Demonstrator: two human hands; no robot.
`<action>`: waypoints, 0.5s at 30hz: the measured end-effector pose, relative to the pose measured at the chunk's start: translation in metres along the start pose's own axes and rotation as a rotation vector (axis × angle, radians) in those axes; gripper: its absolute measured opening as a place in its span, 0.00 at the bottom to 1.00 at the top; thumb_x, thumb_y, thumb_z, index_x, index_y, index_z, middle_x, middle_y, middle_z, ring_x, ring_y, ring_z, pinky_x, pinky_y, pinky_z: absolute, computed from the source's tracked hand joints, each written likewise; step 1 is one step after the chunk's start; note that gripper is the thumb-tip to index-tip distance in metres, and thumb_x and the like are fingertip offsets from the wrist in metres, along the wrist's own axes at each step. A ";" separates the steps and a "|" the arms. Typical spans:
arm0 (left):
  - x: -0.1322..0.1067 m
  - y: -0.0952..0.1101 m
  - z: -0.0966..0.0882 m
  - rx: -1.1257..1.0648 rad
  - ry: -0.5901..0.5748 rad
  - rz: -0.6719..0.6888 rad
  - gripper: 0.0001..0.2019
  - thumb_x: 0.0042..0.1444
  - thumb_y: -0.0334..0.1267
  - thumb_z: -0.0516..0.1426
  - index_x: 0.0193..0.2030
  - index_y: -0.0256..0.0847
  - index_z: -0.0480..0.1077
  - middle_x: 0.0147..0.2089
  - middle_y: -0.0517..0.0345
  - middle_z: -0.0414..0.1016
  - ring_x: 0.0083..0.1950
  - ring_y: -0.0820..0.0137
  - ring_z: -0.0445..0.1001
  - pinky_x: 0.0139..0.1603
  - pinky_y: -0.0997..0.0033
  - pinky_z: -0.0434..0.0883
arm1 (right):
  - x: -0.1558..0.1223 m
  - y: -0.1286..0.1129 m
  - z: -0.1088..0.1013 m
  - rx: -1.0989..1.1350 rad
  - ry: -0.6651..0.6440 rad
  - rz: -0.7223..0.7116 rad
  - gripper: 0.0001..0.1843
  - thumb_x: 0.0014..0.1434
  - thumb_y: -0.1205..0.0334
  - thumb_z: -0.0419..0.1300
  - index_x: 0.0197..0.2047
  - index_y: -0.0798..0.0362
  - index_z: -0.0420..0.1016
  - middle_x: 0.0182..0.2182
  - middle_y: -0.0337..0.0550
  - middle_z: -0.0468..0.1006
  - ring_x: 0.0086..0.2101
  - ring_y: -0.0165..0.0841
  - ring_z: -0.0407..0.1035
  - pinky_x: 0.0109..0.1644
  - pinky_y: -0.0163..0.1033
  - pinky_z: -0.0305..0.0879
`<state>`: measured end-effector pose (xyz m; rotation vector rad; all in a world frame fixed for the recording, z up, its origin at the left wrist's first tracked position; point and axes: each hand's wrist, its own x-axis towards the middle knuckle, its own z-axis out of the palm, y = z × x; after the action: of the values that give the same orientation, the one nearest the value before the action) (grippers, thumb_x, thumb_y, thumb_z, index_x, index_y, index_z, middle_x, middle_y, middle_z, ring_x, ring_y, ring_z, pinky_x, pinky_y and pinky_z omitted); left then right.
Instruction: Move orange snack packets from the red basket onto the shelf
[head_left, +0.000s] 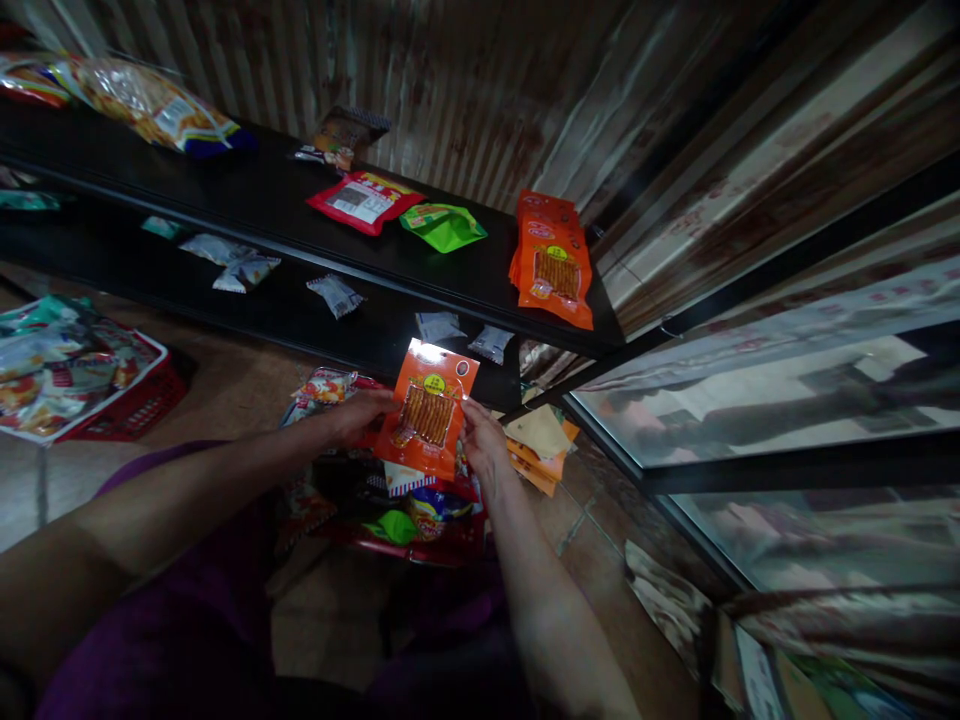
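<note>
- Purple trousers (187, 590) on the person's legs are closest, with two bare arms reaching out over them
- Both hands are pinched tight on one orange bag (431, 400): the left hand (367, 412) has its left edge and the right hand (484, 440) has its right edge
- It is held up in the air, over a red tub (442, 553) and just in front of the lower shelf (187, 290), near that shelf's right end
- It looks flat and shiny and leans a bit, with bright light on its top edge, a small dark round mark in its top right corner, a yellow spot under that edge, and a picture or window of brown sticks below
- Snack packs fill the tub, with a green one near the rim by the legs
- On the long black top shelf (285, 200), a pile of orange bags (555, 270) lies at the right end, then a green pack (442, 228) and a red pack (364, 205), with a big bag (157, 105) far left
- Small white packs (337, 295) lie along the lower shelf
- A red basket (142, 400) full of packs sits on the tiled floor (225, 365) at the left
- Striped curtain (465, 100) hangs behind, black-framed glass (750, 400) stands at the right, and the room is dim
</note>
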<state>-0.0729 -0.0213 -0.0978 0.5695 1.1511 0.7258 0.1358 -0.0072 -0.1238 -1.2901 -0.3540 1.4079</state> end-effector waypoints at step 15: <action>0.011 -0.009 -0.009 -0.072 -0.138 0.062 0.18 0.42 0.35 0.65 0.43 0.38 0.73 0.35 0.54 0.79 0.29 0.66 0.77 0.26 0.72 0.72 | 0.002 -0.003 -0.002 0.022 -0.103 0.070 0.08 0.48 0.72 0.65 0.33 0.52 0.77 0.27 0.35 0.83 0.26 0.27 0.75 0.29 0.29 0.73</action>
<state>-0.0770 -0.0178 -0.1139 0.5870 0.9792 0.7663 0.1399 -0.0053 -0.1233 -1.2250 -0.3640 1.5373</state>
